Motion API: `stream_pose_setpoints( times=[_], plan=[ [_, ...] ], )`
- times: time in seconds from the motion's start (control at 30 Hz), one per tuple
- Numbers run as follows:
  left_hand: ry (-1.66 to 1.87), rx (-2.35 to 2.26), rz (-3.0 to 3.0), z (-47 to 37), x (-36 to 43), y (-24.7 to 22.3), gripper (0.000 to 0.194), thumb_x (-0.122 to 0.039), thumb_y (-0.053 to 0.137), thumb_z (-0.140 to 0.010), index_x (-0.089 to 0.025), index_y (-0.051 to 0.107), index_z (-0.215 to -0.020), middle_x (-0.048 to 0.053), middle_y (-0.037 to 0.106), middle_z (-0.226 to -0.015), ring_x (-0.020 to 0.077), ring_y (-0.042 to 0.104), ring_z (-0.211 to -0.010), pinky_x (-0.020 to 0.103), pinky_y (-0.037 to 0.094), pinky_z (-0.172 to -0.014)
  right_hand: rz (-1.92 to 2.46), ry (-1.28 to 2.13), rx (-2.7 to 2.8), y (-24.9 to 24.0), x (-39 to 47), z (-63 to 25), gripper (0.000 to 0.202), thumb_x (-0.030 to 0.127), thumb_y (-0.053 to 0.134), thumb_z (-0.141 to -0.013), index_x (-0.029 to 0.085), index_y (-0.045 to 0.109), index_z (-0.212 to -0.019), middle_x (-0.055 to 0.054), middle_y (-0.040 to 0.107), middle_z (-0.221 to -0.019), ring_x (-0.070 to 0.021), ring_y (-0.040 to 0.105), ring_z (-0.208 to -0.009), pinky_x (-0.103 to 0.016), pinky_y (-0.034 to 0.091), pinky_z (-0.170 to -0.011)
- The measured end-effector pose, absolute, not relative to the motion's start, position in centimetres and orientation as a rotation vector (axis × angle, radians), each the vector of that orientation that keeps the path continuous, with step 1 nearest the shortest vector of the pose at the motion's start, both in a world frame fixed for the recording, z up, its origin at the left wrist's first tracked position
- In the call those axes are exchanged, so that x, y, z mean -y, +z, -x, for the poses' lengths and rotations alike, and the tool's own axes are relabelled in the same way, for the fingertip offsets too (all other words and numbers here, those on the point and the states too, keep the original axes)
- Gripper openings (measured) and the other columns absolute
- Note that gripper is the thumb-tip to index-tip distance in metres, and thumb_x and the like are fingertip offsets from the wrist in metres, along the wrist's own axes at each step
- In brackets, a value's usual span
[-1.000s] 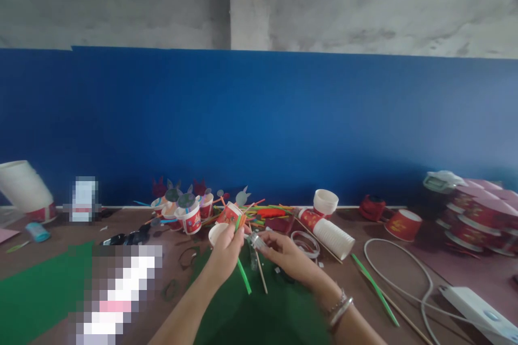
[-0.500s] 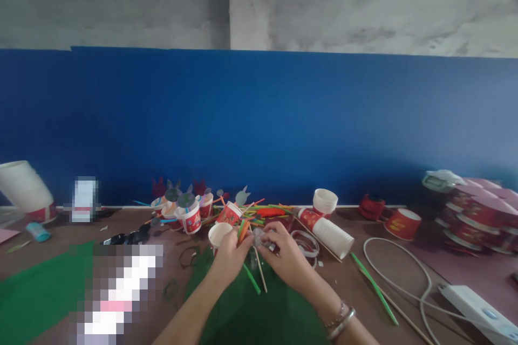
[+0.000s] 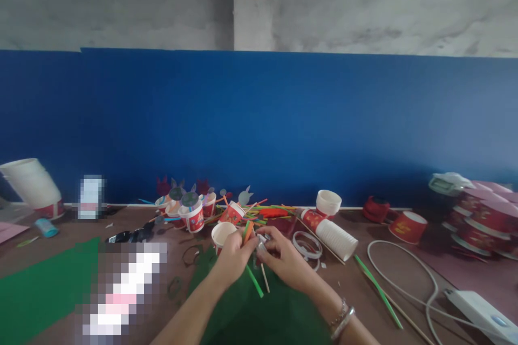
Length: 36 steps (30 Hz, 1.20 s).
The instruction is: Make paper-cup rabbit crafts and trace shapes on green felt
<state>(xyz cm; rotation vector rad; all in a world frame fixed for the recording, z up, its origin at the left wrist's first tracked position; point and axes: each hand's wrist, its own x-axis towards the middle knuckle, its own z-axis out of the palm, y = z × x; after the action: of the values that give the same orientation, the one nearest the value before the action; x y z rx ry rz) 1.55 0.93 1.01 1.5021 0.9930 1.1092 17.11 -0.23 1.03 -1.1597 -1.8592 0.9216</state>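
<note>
My left hand (image 3: 232,260) is closed on a bundle of sticks: an orange strip (image 3: 248,230) rises above its thumb, and a green strip (image 3: 254,281) and a thin wooden stick (image 3: 265,278) stick out below. My right hand (image 3: 282,252) has its fingers bent round a small clear, shiny piece (image 3: 261,244), probably plastic, close against the left fingertips. Both hands are over a dark green sheet (image 3: 259,318). Just behind the left hand stands a white-lined paper cup (image 3: 223,234).
Decorated red cups (image 3: 192,219) stand at the back left. A stack of white cups (image 3: 336,238) lies right of the hands, beside a clear tape roll (image 3: 306,245). Farther right are a red cup (image 3: 408,226), a cable and a white power strip (image 3: 481,310).
The view has shifted slightly, so the scene sits a little further right. The right fingers have closed in toward the left hand, round the clear piece.
</note>
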Motion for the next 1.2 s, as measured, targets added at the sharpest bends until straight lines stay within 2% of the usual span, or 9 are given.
stream_pose_setpoints(
  times=[0.1,0.2,0.3,0.43,0.5,0.63,0.77,0.97,1.2],
  plan=[
    [1.141,-1.049,-1.514,-1.4,-0.8,1.1,0.024,-0.039,0.056,-0.076,-0.018,0.048,-0.067,-0.007,0.035,-0.056,0.0105,0.033,-0.055,0.023,0.028,-0.053,1.324,0.819,1.824,1.0,-0.1,-17.6,0.037,0.029,0.058,-0.077,0.022,0.056,-0.113,0.003,0.065,-0.056,-0.0173,0.061,-0.056,-0.024,0.041,-0.057],
    [1.133,-1.091,-1.502,-1.4,-0.9,1.1,0.025,-0.041,0.056,-0.077,-0.018,0.049,-0.069,-0.008,0.033,-0.054,0.0092,0.03,-0.051,0.024,0.024,-0.05,1.41,0.818,1.766,0.9,-0.4,-17.9,0.028,0.037,0.058,-0.076,0.021,0.066,-0.098,0.002,0.063,-0.048,-0.0168,0.058,-0.048,-0.024,0.038,-0.05],
    [1.095,-1.084,-1.436,-1.5,-1.2,0.8,0.03,-0.047,0.057,-0.075,-0.018,0.05,-0.074,-0.009,0.031,-0.051,0.0079,0.027,-0.046,0.023,0.02,-0.047,1.298,0.956,1.757,0.9,-0.7,-18.0,0.025,0.038,0.055,-0.079,0.018,0.069,-0.084,-0.001,0.065,-0.054,-0.0161,0.058,-0.051,-0.023,0.039,-0.05],
    [1.081,-0.999,-1.253,-2.0,-1.3,0.3,0.047,-0.06,0.057,-0.07,-0.018,0.05,-0.087,-0.011,0.027,-0.05,0.0066,0.023,-0.043,0.022,0.015,-0.044,1.369,0.702,1.732,1.3,-1.0,-18.6,0.028,0.036,0.053,-0.079,0.018,0.068,-0.064,-0.001,0.063,-0.053,-0.0163,0.057,-0.053,-0.025,0.038,-0.052],
    [1.064,-0.971,-1.177,-2.2,-1.2,0.2,0.052,-0.064,0.056,-0.068,-0.017,0.05,-0.088,-0.011,0.026,-0.052,0.0061,0.021,-0.044,0.023,0.013,-0.045,1.429,0.631,1.623,1.6,-1.1,-19.0,0.027,0.036,0.054,-0.079,0.018,0.07,-0.068,-0.001,0.063,-0.054,-0.0163,0.055,-0.053,-0.025,0.038,-0.053],
    [1.03,-0.927,-1.223,-2.4,-0.8,0.0,0.051,-0.065,0.054,-0.071,-0.015,0.053,-0.082,-0.009,0.028,-0.053,0.0068,0.022,-0.047,0.024,0.014,-0.046,1.359,0.803,1.452,2.1,-1.0,-19.2,0.028,0.039,0.056,-0.078,0.015,0.07,-0.079,-0.002,0.064,-0.056,-0.0141,0.051,-0.049,-0.025,0.036,-0.05],
    [1.014,-0.906,-1.284,-2.5,-0.8,-0.6,0.049,-0.065,0.052,-0.073,-0.016,0.052,-0.078,-0.008,0.029,-0.053,0.0081,0.025,-0.049,0.024,0.017,-0.047,1.28,0.936,1.484,2.3,-0.7,-18.8,0.028,0.04,0.058,-0.077,0.014,0.07,-0.079,-0.001,0.062,-0.053,-0.0124,0.049,-0.048,-0.024,0.037,-0.05],
    [1.015,-1.034,-1.418,-2.8,-1.2,-1.7,0.043,-0.06,0.046,-0.08,-0.018,0.052,-0.075,-0.007,0.033,-0.054,0.0099,0.029,-0.05,0.024,0.023,-0.048,1.334,0.769,1.724,2.2,0.0,-18.2,0.028,0.038,0.055,-0.08,0.016,0.068,-0.068,0.001,0.058,-0.051,-0.0121,0.049,-0.049,-0.022,0.035,-0.048],
    [0.939,-0.989,-1.575,-3.2,-0.8,-1.8,0.039,-0.051,0.04,-0.087,-0.016,0.055,-0.097,-0.005,0.042,-0.061,0.0122,0.036,-0.058,0.025,0.031,-0.058,1.432,0.59,1.81,2.6,0.5,-17.7,0.027,0.035,0.054,-0.08,0.017,0.07,-0.069,0.0,0.062,-0.054,-0.0136,0.052,-0.051,-0.022,0.036,-0.05]
  ],
)
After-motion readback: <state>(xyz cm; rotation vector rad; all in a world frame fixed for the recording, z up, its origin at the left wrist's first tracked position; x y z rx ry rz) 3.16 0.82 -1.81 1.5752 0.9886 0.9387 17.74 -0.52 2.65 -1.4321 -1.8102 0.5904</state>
